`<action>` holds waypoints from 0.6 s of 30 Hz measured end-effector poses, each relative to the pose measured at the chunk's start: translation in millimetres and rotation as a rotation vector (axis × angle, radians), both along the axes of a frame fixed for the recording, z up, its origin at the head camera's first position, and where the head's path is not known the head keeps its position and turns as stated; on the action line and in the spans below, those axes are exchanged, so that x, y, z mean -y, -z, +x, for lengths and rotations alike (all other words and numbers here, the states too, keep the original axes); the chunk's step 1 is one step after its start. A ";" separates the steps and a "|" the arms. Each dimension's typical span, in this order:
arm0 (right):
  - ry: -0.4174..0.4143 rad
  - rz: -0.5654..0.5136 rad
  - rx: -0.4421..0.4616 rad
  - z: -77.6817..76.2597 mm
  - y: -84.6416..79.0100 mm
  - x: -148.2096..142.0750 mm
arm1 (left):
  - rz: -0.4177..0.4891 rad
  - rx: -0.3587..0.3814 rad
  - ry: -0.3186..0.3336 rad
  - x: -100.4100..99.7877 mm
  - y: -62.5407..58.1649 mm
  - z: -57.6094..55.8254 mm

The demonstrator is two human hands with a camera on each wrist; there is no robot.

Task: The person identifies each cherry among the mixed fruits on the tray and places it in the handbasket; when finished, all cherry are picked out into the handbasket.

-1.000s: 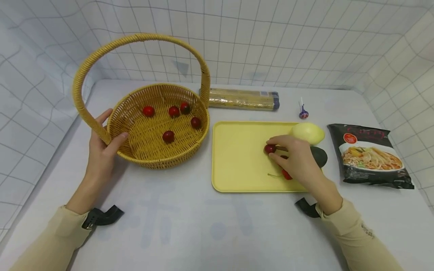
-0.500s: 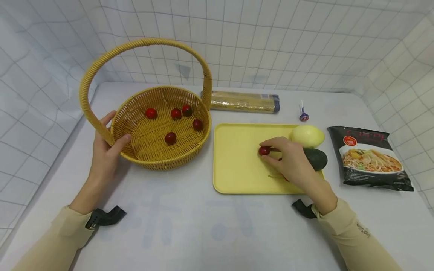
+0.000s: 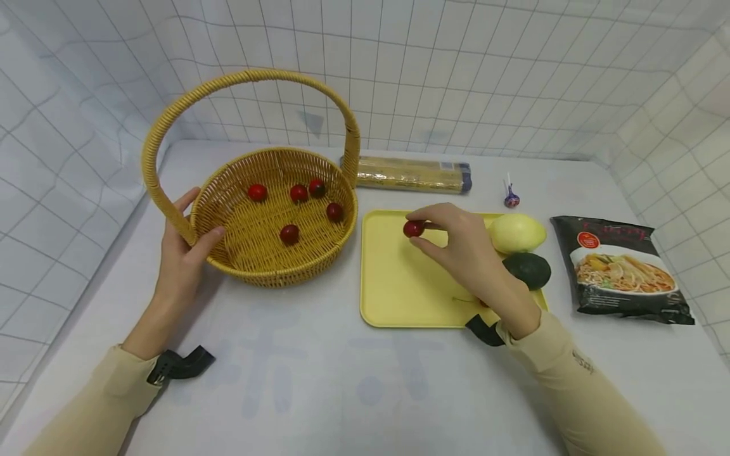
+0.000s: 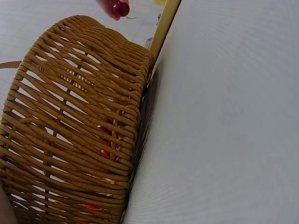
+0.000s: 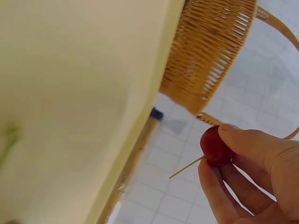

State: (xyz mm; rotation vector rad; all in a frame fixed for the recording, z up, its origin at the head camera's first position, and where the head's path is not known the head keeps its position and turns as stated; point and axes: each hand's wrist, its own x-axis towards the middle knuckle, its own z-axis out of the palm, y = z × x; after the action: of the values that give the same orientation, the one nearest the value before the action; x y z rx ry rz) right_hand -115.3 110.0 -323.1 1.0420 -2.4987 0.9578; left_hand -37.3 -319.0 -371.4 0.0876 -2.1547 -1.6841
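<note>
A dark red cherry [image 3: 414, 228] with a green stem is pinched between the thumb and fingers of my right hand [image 3: 459, 247], above the yellow tray [image 3: 393, 304]. The right wrist view shows that cherry [image 5: 216, 146] up close, its stem pointing away from the fingers. My left hand [image 3: 185, 253] grips the near left rim of the wicker basket [image 3: 279, 277], thumb over the rim and fingers outside. Several cherries [image 3: 289, 235] lie spread over the basket's floor. In the left wrist view, the woven wall [image 4: 74, 121] fills much of the picture, with red showing through its gaps.
On the tray's right side sit a pale yellow fruit [image 3: 518, 233] and a dark green avocado-like fruit [image 3: 527, 270]; a stem shows beside my right wrist. Behind lie a long gold packet [image 3: 407, 175] and a lollipop [image 3: 511, 199]. A black noodle packet [image 3: 624, 269] lies right. The basket's tall handle [image 3: 251, 76] arches up.
My right hand has lifted the cherry and carried it left and away from me over the tray. My left hand keeps its grip on the basket. The whole view has shifted slightly.
</note>
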 end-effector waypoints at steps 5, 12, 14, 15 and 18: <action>-0.041 -0.068 -0.012 -3.0 -13.2 22.0 | -0.030 0.015 -0.002 0.3 0.7 -0.1; -0.088 -0.163 -0.004 -1.7 -35.4 51.6 | -0.002 0.023 0.005 0.6 -1.1 2.2; -0.097 -0.218 0.010 -0.8 -41.4 57.8 | -0.010 0.022 0.006 0.6 -1.6 2.3; -0.104 -0.250 0.014 -0.2 -44.1 60.4 | -0.016 0.021 0.006 0.6 -1.7 2.1; -0.142 -0.332 0.022 1.6 -47.9 66.6 | -0.002 0.013 0.006 1.3 -1.9 1.7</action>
State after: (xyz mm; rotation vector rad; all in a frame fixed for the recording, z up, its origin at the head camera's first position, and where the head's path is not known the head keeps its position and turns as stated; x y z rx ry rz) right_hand -113.7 43.5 -275.3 1.1112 -2.2004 1.3744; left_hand -35.6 -320.3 -369.5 0.0914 -2.1679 -1.6900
